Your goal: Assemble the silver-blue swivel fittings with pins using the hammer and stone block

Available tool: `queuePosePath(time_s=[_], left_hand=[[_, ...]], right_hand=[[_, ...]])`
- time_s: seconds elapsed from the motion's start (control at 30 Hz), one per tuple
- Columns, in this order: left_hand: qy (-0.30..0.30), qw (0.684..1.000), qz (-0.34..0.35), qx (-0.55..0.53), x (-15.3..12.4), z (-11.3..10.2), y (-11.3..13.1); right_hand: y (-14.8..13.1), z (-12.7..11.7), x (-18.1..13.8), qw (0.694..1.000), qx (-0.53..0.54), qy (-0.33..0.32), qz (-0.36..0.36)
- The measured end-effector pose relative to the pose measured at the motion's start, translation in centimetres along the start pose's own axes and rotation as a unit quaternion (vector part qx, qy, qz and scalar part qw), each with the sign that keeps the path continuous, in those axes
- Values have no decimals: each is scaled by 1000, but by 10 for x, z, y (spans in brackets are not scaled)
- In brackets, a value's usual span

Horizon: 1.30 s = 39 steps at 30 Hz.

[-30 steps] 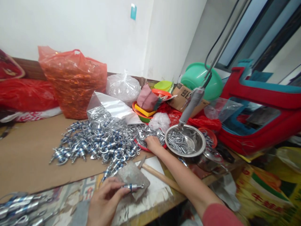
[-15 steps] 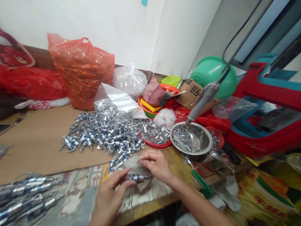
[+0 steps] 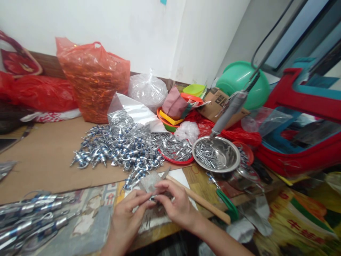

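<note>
My left hand point(image 3: 126, 217) and my right hand point(image 3: 177, 206) meet at the table's front edge, fingers pinched together on a small blue and silver metal part point(image 3: 153, 197) held over a grey stone block point(image 3: 149, 182). Most of the part is hidden by my fingertips. A wooden-handled hammer point(image 3: 199, 201) lies just right of my right hand. Behind the block spreads a pile of blue and silver metal parts point(image 3: 117, 151) on brown cardboard point(image 3: 39, 160).
A red tray of small silver pieces point(image 3: 174, 151) and a steel bowl of pins point(image 3: 216, 154) stand behind my right hand. More finished parts point(image 3: 29, 217) lie at the front left. Plastic bags point(image 3: 93, 80), coloured basins point(image 3: 241, 83) and a hanging tool point(image 3: 229, 112) crowd the back.
My right hand left the red tray, came back to the block and joined the left hand on the metal part. The hammer handle is uncovered again.
</note>
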<state>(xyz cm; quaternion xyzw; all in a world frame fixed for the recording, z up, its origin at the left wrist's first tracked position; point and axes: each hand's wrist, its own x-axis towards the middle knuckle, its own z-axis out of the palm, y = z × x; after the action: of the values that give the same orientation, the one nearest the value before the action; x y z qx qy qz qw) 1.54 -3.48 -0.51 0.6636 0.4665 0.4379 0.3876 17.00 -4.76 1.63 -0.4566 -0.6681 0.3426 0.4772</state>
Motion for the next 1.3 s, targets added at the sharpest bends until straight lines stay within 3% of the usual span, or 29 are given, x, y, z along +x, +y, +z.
queuePosePath(time_s=[0.17,0.23,0.33,0.47,0.53,0.63,0.77,0.9,1.0,1.07,1.13,1.17,1.2,1.3], left_hand=[[-12,999,-38,-21,-2,0,3],[-9,998,-57,-34,-2,-1,6],[15,994,-87,-70,-2,-6,12],[-5,996,-82,-43,-1,-12,22],[-19,998,-57,-4,1,-13,26],[-3,999,-22,28,4,-16,31],[-25,997,-75,-6,3,-17,32],[-12,966,-199,-168,-5,-10,27],[27,938,-224,-263,-9,-3,23],[25,931,-231,-282,-9,-2,22],[-12,924,-251,-289,-7,-4,23],[-30,920,-260,-291,-6,-5,24],[-44,917,-268,-291,-4,-7,24],[-57,918,-275,-281,0,-9,24]], right_hand=[[1,1,-5,997,62,20,51],[1,0,-8,999,31,20,27],[2,-6,-12,986,-108,-1,-129],[1,-15,-12,905,-259,-12,-337],[0,-18,-10,882,-282,-11,-376],[0,-18,-6,879,-279,-14,-387],[4,-13,-6,917,-224,8,-331],[1,-4,-12,979,-116,9,-168],[-3,-5,-8,995,-77,-32,-54],[-1,-14,5,993,-87,-80,-20],[7,-29,27,977,-198,-84,10],[14,-38,41,959,-277,-57,22],[22,-46,55,921,-385,-23,52],[48,-64,94,880,-465,-18,98]])
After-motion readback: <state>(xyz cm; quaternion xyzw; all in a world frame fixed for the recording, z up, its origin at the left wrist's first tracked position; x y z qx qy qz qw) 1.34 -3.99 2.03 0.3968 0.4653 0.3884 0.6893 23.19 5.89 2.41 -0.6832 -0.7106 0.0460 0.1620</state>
